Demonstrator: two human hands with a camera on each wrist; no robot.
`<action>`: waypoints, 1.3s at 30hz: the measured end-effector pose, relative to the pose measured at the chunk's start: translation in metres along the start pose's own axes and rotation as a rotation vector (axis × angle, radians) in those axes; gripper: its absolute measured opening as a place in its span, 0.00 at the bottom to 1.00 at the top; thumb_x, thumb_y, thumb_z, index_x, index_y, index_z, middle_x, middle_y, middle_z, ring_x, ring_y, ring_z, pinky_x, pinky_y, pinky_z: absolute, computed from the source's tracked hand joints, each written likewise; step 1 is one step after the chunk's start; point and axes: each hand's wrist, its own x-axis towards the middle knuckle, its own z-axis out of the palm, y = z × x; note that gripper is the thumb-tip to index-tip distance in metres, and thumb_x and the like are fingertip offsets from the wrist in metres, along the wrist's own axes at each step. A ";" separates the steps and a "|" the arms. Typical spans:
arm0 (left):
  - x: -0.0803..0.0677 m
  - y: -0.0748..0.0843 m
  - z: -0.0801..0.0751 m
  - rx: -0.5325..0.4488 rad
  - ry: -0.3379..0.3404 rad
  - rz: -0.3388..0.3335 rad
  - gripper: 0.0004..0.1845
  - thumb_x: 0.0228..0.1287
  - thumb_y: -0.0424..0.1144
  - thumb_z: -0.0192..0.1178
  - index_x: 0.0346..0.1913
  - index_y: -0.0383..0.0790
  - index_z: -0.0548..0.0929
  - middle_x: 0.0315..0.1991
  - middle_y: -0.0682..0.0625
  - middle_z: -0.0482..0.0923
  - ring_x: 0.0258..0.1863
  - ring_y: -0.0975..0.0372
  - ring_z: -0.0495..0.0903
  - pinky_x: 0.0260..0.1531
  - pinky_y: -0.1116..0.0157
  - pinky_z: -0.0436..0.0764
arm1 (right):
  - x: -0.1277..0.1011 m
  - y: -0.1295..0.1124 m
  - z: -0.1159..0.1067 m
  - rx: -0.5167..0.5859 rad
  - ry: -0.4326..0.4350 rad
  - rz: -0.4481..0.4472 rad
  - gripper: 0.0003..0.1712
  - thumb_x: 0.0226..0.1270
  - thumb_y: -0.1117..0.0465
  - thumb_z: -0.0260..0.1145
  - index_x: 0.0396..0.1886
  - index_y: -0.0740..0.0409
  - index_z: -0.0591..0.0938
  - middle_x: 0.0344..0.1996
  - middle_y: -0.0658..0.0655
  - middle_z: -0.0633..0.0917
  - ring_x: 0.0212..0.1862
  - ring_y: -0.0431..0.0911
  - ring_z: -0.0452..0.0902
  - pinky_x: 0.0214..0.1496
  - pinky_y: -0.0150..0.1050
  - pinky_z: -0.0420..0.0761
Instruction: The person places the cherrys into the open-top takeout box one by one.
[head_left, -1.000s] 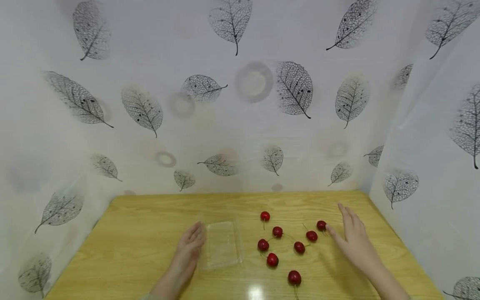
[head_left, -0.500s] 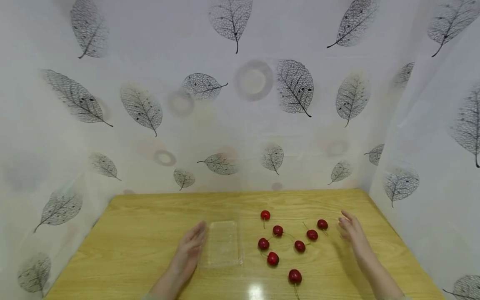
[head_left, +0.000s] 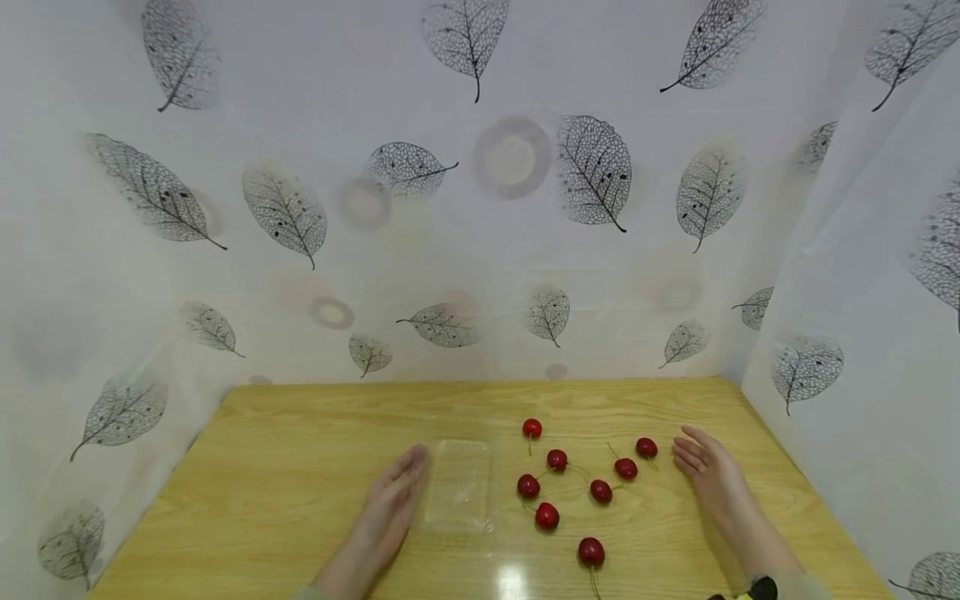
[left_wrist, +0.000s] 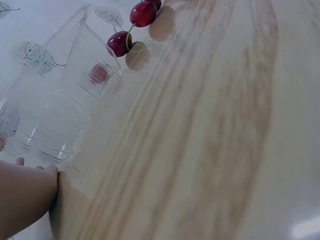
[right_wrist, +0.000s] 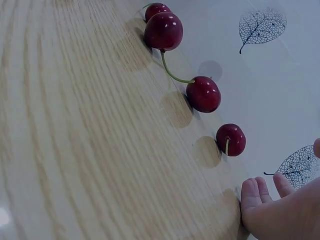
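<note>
A clear plastic box [head_left: 461, 487] stands on the wooden table, left of several dark red cherries. My left hand [head_left: 386, 510] is upright at its left side, fingers extended; in the left wrist view the hand [left_wrist: 27, 195] meets the near end of the box [left_wrist: 55, 100]. My right hand [head_left: 716, 482] holds nothing, its edge down on the table or just above it. Its loosely straight fingers point toward the rightmost cherry [head_left: 647, 448], a short gap away. That gap also shows in the right wrist view, between the hand [right_wrist: 282, 210] and the nearest cherry [right_wrist: 231, 140].
Loosely scattered cherries with stems lie between box and right hand, among them a far one [head_left: 532, 428] and a near one [head_left: 591, 552]. The wooden table [head_left: 300, 450] ends at a leaf-printed white sheet [head_left: 480, 250] behind and at both sides.
My left hand and the clear box have shifted a little to the right, toward the cherries. The right hand drew back from the rightmost cherry and turned its fingers inward. The cherries stay put.
</note>
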 end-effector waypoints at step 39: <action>-0.024 -0.016 0.021 0.071 0.032 0.018 0.38 0.79 0.29 0.47 0.83 0.24 0.42 0.85 0.36 0.47 0.61 0.82 0.72 0.69 0.79 0.69 | 0.011 0.000 0.007 -0.465 0.077 0.091 0.37 0.83 0.59 0.61 0.79 0.76 0.61 0.48 0.28 0.82 0.47 0.14 0.74 0.53 0.14 0.75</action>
